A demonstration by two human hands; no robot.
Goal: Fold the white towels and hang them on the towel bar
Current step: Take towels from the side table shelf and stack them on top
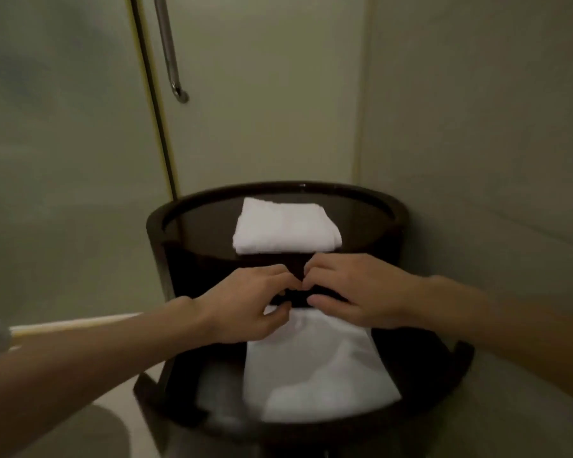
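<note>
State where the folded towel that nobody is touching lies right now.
In the head view the folded towel lies centred on the top shelf of the dark round stand, just beyond both hands.

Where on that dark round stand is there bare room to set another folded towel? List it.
Top shelf: bare dark strips left and right of the folded towel, out to the rim. Crowded: the front middle, where the left hand and right hand work at the top of the hanging towel. Lower shelf looks filled with white cloth.

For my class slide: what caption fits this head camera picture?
Both hands, left and right, drape a white towel over the dark stand's bar; a folded towel lies on top.
</note>
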